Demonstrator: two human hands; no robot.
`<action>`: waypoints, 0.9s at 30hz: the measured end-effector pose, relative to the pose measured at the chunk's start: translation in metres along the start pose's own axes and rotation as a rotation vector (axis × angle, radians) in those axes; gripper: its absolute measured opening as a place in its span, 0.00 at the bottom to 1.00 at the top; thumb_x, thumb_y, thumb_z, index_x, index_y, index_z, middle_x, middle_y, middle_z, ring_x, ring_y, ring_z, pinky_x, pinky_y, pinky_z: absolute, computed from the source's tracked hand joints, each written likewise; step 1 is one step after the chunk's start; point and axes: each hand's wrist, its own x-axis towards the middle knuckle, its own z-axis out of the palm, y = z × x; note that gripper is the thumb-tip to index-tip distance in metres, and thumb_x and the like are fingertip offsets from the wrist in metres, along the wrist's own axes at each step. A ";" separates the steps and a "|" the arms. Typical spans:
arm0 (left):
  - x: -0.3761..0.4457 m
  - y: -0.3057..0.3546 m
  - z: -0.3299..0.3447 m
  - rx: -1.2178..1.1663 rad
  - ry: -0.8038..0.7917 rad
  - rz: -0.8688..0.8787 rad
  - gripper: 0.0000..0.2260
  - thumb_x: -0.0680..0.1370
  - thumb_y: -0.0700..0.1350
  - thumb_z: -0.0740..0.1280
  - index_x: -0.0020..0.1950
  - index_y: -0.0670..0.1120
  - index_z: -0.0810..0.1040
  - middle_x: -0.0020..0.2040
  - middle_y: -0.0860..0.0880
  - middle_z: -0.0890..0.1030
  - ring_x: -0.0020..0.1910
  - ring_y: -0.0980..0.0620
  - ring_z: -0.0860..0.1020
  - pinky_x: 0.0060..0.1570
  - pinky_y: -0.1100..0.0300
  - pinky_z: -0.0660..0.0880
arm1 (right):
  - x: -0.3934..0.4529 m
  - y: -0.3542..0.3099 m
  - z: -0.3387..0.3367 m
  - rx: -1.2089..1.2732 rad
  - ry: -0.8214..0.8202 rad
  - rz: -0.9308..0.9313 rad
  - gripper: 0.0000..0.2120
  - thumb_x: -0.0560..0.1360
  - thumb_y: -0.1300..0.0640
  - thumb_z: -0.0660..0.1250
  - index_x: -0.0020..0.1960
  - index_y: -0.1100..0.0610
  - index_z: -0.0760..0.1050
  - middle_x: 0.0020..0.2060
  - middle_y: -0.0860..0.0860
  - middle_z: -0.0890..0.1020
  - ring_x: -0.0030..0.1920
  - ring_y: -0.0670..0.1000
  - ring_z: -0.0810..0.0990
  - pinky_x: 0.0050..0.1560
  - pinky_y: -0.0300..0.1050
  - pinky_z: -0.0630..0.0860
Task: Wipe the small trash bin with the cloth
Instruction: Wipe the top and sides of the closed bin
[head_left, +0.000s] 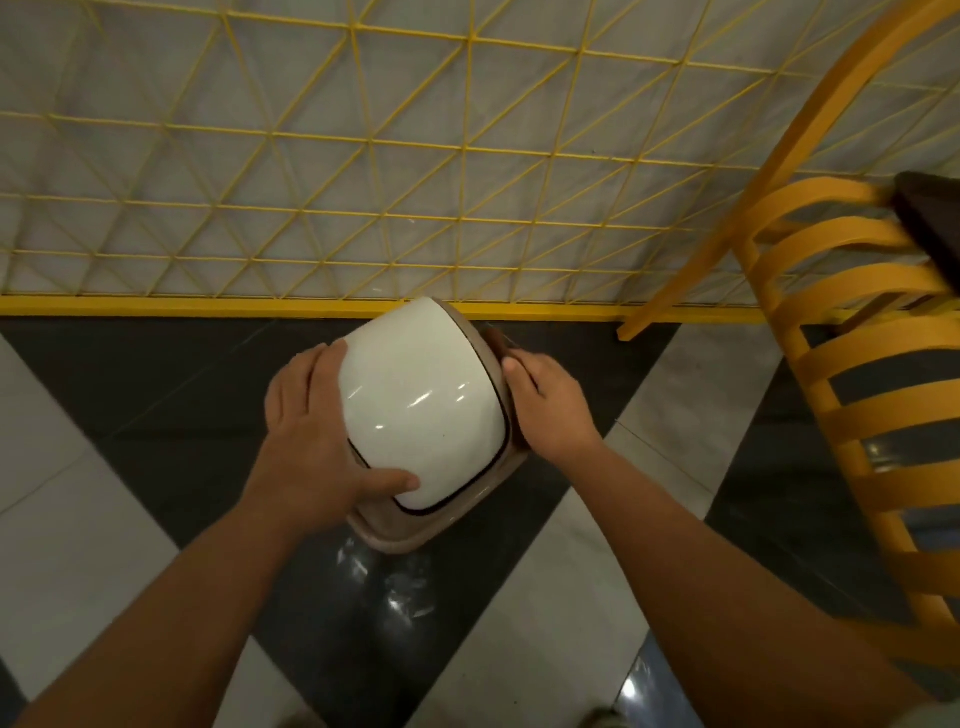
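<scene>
The small trash bin stands on the floor by the yellow fence, with a glossy white domed lid on a beige body. My left hand rests against the lid's left side, fingers fairly straight and the thumb lying across the lid's near edge. My right hand is at the bin's right side with curled fingers and holds a brown cloth against it. Only the cloth's edges show, above and below that hand.
A yellow wire-mesh fence with a yellow base rail runs right behind the bin. A yellow slatted chair stands to the right, with a dark object on its seat. The floor is glossy black and white tile.
</scene>
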 end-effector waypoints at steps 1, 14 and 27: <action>0.001 -0.001 -0.002 -0.004 -0.019 0.018 0.61 0.54 0.56 0.82 0.77 0.52 0.49 0.75 0.51 0.52 0.73 0.49 0.49 0.71 0.46 0.57 | -0.013 0.008 0.002 0.030 0.020 0.026 0.16 0.81 0.51 0.53 0.65 0.51 0.73 0.55 0.47 0.76 0.55 0.44 0.72 0.55 0.38 0.64; 0.011 -0.005 -0.012 -0.008 -0.161 0.138 0.63 0.53 0.59 0.81 0.77 0.55 0.44 0.74 0.56 0.48 0.74 0.55 0.47 0.72 0.49 0.56 | -0.111 0.036 -0.008 -0.143 -0.019 -0.094 0.10 0.79 0.55 0.60 0.54 0.40 0.72 0.48 0.35 0.72 0.48 0.31 0.70 0.53 0.23 0.65; -0.011 -0.036 0.016 -0.543 0.000 -0.034 0.64 0.49 0.62 0.80 0.77 0.61 0.45 0.78 0.58 0.51 0.75 0.59 0.55 0.71 0.54 0.60 | -0.019 -0.058 0.023 -0.221 0.208 -0.325 0.18 0.79 0.50 0.54 0.64 0.51 0.74 0.63 0.49 0.74 0.61 0.51 0.66 0.63 0.50 0.64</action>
